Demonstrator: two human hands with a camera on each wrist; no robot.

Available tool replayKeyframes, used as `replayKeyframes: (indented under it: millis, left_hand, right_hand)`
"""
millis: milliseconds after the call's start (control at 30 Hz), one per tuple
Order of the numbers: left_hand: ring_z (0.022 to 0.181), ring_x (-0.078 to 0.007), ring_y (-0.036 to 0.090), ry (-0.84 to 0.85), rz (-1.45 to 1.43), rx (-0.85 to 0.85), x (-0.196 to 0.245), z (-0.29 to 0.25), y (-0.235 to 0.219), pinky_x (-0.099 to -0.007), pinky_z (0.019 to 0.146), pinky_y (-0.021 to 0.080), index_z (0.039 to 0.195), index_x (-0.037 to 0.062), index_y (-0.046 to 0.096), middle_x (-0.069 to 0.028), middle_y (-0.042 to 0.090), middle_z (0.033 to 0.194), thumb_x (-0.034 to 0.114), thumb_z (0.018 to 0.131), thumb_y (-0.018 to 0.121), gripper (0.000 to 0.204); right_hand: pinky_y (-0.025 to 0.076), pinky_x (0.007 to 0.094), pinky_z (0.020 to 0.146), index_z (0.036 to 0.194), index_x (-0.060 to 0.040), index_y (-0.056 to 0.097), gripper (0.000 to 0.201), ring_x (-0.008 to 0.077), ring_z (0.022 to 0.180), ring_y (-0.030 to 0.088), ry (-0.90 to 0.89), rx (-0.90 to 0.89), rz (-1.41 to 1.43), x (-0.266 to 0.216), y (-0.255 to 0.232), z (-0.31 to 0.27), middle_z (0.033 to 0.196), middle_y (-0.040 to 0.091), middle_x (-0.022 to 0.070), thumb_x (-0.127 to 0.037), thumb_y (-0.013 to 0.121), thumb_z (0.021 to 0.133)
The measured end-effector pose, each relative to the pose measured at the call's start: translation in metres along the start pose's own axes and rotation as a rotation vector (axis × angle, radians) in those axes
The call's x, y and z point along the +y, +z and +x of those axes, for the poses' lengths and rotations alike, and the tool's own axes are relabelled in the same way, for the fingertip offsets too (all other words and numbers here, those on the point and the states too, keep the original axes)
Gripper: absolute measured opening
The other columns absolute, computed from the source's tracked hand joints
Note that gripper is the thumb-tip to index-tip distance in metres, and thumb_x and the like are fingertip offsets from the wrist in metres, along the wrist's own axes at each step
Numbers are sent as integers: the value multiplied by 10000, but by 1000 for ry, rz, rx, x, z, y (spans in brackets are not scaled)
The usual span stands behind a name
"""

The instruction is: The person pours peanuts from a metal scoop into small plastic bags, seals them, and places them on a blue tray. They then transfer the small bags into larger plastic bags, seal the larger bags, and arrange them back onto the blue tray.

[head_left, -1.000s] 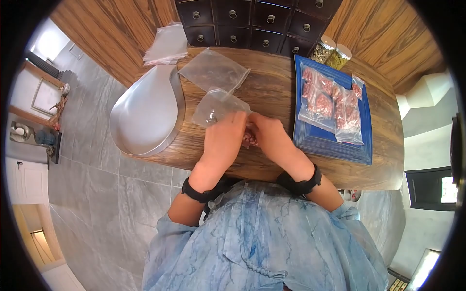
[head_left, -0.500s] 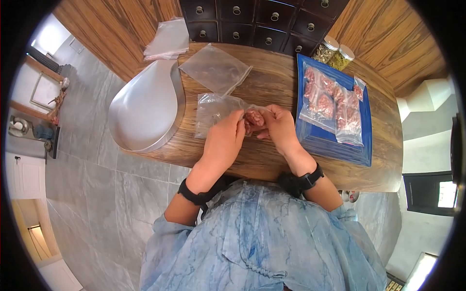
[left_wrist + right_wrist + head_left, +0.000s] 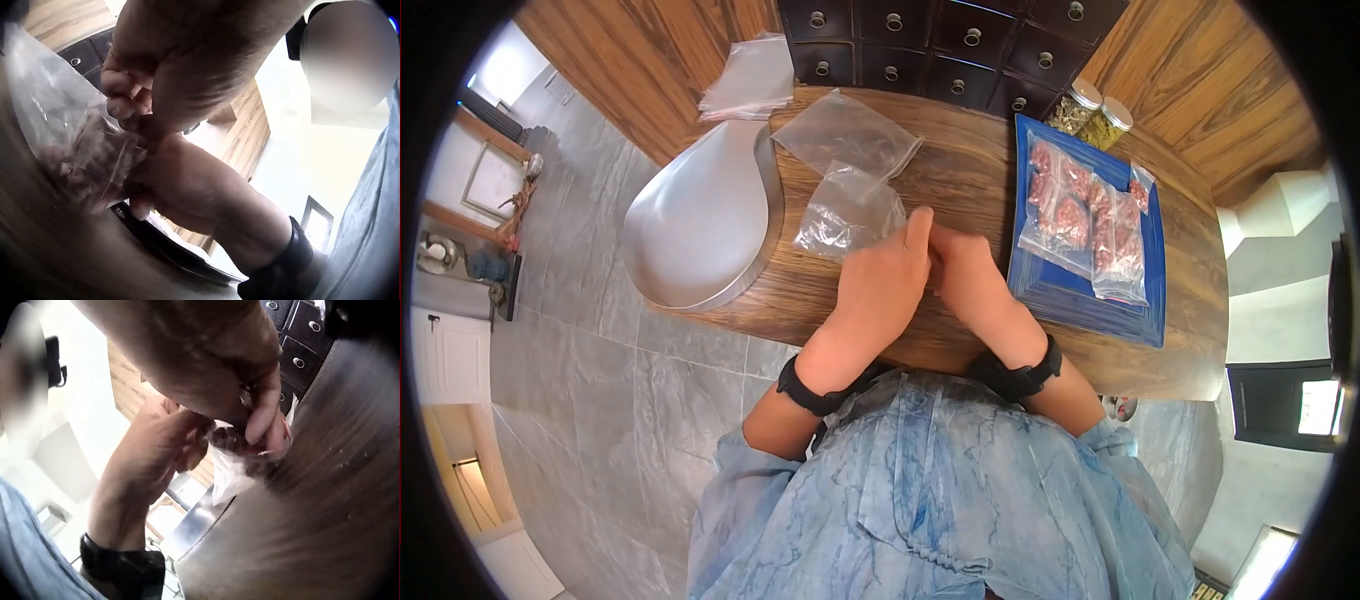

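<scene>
My left hand [image 3: 882,280] and right hand [image 3: 968,268] meet over the table's front part, close together. Between their curled fingers is a clear plastic bag [image 3: 56,106] of reddish pieces [image 3: 75,169], which the hands hide in the head view. The left wrist view has the left hand [image 3: 194,62] pinching above the pieces, with the right hand [image 3: 181,172] gripping the bag's side. Its fingers curl by the pieces in the right wrist view, where the bag's pale plastic [image 3: 228,475] hangs below. Left of the hands lies crumpled clear plastic [image 3: 850,210].
A flat clear bag [image 3: 850,130] lies behind. To the left are a teardrop-shaped metal tray [image 3: 700,225] and a stack of bags [image 3: 748,80]. Filled bags [image 3: 1118,240] rest on a blue tray [image 3: 1028,270] at right. Two jars [image 3: 1106,125] and a drawer cabinet [image 3: 960,70] stand behind.
The pieces showed between the hands half a second ago; now the hands have closed together over them. The clear plastic at left has shifted slightly and crumpled.
</scene>
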State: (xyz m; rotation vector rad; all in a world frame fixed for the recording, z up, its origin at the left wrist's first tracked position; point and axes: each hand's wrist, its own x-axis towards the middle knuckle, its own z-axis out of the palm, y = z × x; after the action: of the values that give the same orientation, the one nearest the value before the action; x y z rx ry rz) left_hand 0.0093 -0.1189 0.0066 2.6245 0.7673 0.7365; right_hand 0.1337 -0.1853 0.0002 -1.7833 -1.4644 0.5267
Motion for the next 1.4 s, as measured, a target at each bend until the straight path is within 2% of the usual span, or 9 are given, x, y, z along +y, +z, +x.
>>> replayKeyframes:
  millis: [100,300,400,533,667,767,933,1167,1400]
  left_hand:
    - [617,-346,625,-103,56,-62,-2,4,-5,-437,508,480,1129,30,455,-163,621,690,94,838,573,321]
    - [665,-323,654,-166,109,-107,-1,6,-3,-399,551,517,934,16,477,-137,626,771,94,752,653,264]
    - [658,-304,649,-75,111,-66,1,8,-5,-396,541,503,914,35,495,-126,625,757,110,768,645,222]
    - [660,-295,638,72,19,77,4,5,9,-377,519,483,919,60,514,-124,622,734,156,815,646,194]
    - [652,-311,627,87,-136,222,0,-1,18,-388,506,474,949,69,504,-124,608,718,145,849,606,162]
    - [653,-328,623,-109,-62,64,1,-8,12,-403,502,474,959,63,479,-125,607,721,128,866,575,149]
    - [644,-335,615,-87,-37,91,-7,-8,15,-416,510,479,919,63,456,-130,610,725,104,863,555,121]
    - [635,-296,617,99,3,188,6,-4,23,-386,527,494,929,80,508,-102,615,757,83,816,569,128]
    - [677,-289,630,-116,38,105,2,3,10,-385,540,501,943,77,541,-103,622,791,111,810,590,146]
  right_hand:
    - [553,303,563,950,30,626,133,240,693,671,317,-64,343,-11,-8,4,887,674,168,-17,572,837]
    - [544,282,579,1066,-7,647,270,177,696,672,375,-92,362,18,-2,9,821,687,119,-100,654,812]
    - [526,332,615,962,1,668,195,251,699,674,354,-141,174,4,-10,10,791,674,173,-76,653,784]
    - [508,383,645,848,26,639,107,403,762,616,14,-114,-190,17,1,7,806,626,245,-26,603,762]
    - [505,363,627,854,25,645,101,323,737,662,135,19,25,14,-2,10,748,657,194,-34,594,790]
    - [499,331,623,875,23,655,108,235,723,675,295,18,253,20,0,14,732,672,147,-43,607,804]
    - [481,269,707,929,11,672,138,132,778,623,344,-37,588,25,8,12,843,682,80,-33,643,801]
    - [462,249,722,977,2,662,176,94,780,564,337,-132,669,23,3,10,859,657,25,-1,621,806]
    - [438,262,600,984,-29,667,165,78,681,541,399,-64,474,34,11,13,785,652,5,-33,583,842]
